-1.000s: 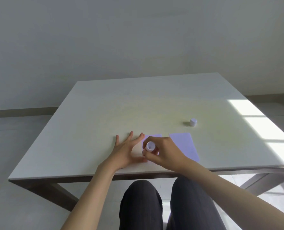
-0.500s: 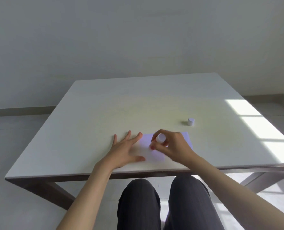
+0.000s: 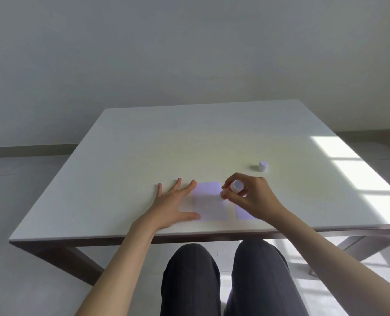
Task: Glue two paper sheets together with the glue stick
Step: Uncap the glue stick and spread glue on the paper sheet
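Observation:
Two pale lilac paper sheets lie side by side near the table's front edge. The left sheet is in plain view. The right sheet is mostly hidden under my right hand, which grips the glue stick, tilted, with its tip down at the left sheet's upper right edge. My left hand lies flat with fingers spread, pressing on the left sheet's left edge. The glue stick's white cap stands alone further back on the right.
The white table ends just in front of my hands; my knees in dark trousers are below the edge. A bright sunlit patch falls on the table's right side. A pale wall is behind.
My right hand has carried the glue stick from the left sheet's near left part across to its upper right edge. My left hand has stayed flat on the sheet.

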Demonstrator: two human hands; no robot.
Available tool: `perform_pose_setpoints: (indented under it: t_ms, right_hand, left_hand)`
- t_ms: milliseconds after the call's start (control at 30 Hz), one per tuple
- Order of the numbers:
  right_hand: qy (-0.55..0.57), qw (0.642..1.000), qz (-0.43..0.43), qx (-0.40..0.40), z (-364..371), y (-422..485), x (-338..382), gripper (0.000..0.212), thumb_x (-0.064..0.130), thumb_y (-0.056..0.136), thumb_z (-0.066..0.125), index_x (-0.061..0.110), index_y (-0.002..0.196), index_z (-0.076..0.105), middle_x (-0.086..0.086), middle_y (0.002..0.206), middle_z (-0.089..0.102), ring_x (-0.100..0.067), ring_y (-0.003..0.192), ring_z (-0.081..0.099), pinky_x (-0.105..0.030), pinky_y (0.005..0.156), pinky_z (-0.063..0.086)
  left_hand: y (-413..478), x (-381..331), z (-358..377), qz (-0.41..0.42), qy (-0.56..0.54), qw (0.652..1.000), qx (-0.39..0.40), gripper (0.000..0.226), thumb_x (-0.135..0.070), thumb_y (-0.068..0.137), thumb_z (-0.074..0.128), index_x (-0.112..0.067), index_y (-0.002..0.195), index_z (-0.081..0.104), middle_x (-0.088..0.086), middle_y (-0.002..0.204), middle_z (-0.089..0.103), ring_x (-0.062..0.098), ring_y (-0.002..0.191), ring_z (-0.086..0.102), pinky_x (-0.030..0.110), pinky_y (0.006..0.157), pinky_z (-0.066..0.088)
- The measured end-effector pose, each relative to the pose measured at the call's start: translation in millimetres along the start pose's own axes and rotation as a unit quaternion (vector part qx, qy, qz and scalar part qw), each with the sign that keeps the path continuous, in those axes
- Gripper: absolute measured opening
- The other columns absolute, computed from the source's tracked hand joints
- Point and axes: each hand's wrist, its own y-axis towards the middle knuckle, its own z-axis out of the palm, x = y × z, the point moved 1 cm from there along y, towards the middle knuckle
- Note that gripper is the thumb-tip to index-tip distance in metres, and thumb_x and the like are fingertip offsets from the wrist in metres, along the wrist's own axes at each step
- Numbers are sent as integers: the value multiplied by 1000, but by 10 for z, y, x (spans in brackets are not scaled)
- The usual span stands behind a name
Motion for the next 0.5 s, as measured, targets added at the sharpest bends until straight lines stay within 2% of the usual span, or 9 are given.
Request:
perform_pose_setpoints:
  t_ms: [100, 167, 267, 300, 400, 433, 500]
  right_hand:
    - [-8, 997, -29, 76, 81, -101, 43, 2, 11, 77, 67, 10, 77, 66, -14, 69, 72, -32, 66, 63, -45, 66, 53]
    - [-12, 994, -40, 98, 113, -71, 65, 3, 13, 76, 67, 11, 76, 66, -12, 68, 72, -31, 65, 62, -43, 65, 53]
    - [9, 998, -24, 61, 136, 146, 61, 2, 9, 78, 67, 8, 79, 66, -11, 71, 75, -29, 65, 66, -39, 66, 55]
    - [20, 999, -9, 42, 146, 231, 43, 1, 7, 78, 66, 6, 79, 65, -10, 71, 76, -26, 62, 66, -35, 64, 55]
    - [-28, 999, 21, -33, 171, 408, -11, 3, 9, 79, 65, 6, 81, 66, -8, 61, 67, -15, 48, 47, -17, 50, 39]
    - [-46, 998, 18, -45, 184, 408, -12, 4, 9, 78, 66, 6, 81, 67, -8, 58, 62, -14, 48, 44, -14, 49, 34]
    - [-61, 997, -24, -29, 261, 299, 34, 6, 10, 76, 67, 8, 81, 67, -5, 56, 57, -16, 49, 43, -14, 49, 33]
  left_hand:
    - [16, -12, 2, -23, 0, 1000, -1, 96, -69, 64, 60, -53, 142, 8, 0, 160, 1, -11, 121, -34, 38, 109, -24]
    - [21, -14, -4, -17, 11, 1000, 4, 97, -70, 63, 59, -51, 144, 8, 2, 160, 1, -11, 125, -29, 40, 111, -23]
    - [7, -5, -9, 6, 11, 1000, 4, 93, -62, 70, 62, -47, 145, 9, -1, 160, 6, -26, 110, -39, 36, 107, -24]
    - [1, -3, -9, 7, 11, 1000, 2, 93, -59, 71, 63, -46, 145, 9, -2, 160, 7, -26, 107, -40, 34, 107, -24]
    - [-7, -2, -9, -1, 11, 1000, 0, 92, -58, 72, 64, -46, 145, 8, 3, 160, 4, -14, 119, -34, 35, 108, -23]
    - [-8, -1, -8, 1, 13, 1000, 1, 93, -58, 72, 63, -46, 146, 8, 3, 160, 4, -11, 124, -29, 37, 109, -23]
    - [-3, 5, -5, 12, 24, 1000, 6, 93, -60, 73, 62, -42, 147, 7, -1, 160, 7, -7, 131, -23, 41, 112, -22]
